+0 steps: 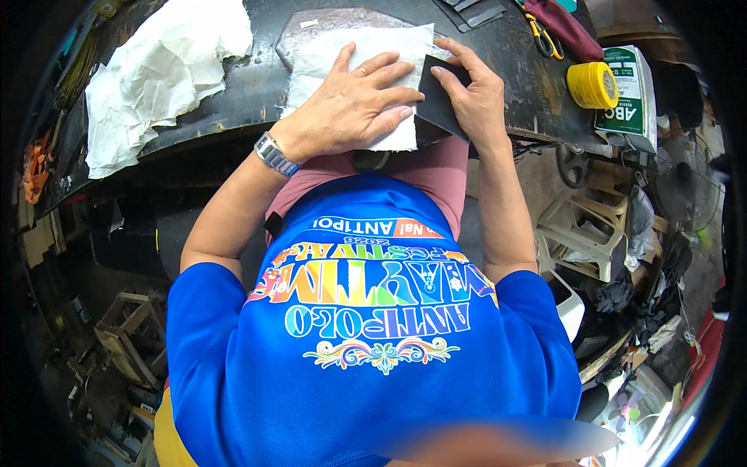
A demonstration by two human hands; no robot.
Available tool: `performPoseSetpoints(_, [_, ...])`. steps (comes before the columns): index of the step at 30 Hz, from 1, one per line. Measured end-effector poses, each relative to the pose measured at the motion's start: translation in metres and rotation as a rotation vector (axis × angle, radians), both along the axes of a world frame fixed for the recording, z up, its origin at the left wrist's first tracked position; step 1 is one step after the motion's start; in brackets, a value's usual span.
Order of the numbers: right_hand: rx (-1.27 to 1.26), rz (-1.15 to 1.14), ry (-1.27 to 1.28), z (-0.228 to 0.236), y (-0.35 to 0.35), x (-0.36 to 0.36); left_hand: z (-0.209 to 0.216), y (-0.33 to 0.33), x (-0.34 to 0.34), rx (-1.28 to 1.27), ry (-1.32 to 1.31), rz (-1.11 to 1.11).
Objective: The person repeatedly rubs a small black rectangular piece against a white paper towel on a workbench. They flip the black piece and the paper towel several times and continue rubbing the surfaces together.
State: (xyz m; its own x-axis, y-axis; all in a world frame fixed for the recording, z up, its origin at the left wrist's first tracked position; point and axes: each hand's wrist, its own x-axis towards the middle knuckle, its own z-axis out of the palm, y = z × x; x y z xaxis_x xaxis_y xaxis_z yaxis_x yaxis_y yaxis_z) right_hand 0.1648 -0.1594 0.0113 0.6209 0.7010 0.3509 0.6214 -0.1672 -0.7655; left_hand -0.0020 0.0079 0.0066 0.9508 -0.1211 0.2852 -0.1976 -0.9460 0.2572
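Observation:
My left hand [350, 101] lies palm down with fingers spread over a white cloth piece [319, 58] with frayed edges. Its fingertips reach the cloth's right side, beside a stiff-looking black sheet [440, 105]. My right hand [478, 93] grips that sheet along its right edge, thumb on top and the other fingers curled around the far corner. The sheet's left edge meets the cloth; whether it goes under it I cannot tell. Beneath the cloth is a worn brownish slab [294, 31] with angled corners, mostly covered.
Crumpled white cloth [159, 78] spreads over the left of the dark table [257, 101]. To the right are yellow-handled scissors [545, 39], a maroon pouch [572, 31], a yellow tub [593, 86] and a green-and-white can [634, 101]. Black pieces [475, 12] lie at the back.

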Motion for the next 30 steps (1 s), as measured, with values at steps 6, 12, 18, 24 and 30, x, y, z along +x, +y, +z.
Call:
performPoseSetpoints(6, [-0.046,-0.040,-0.025,0.002,0.001,0.000,-0.006,-0.008,-0.006,0.031,-0.048,0.044])
performPoseSetpoints(12, [-0.141,-0.014,0.041,0.010,0.002,0.006,-0.008,-0.014,-0.003,0.001,-0.109,0.059])
performPoseSetpoints(18, [-0.080,0.064,-0.064,0.002,0.008,0.010,-0.004,-0.019,-0.003,-0.004,-0.094,0.083])
performPoseSetpoints(24, [-0.230,-0.031,-0.306,-0.001,0.005,0.005,-0.003,-0.020,-0.005,0.009,-0.029,0.108])
performPoseSetpoints(30, [0.066,0.020,-0.305,0.015,-0.023,0.002,-0.008,-0.017,-0.004,-0.005,-0.036,0.134])
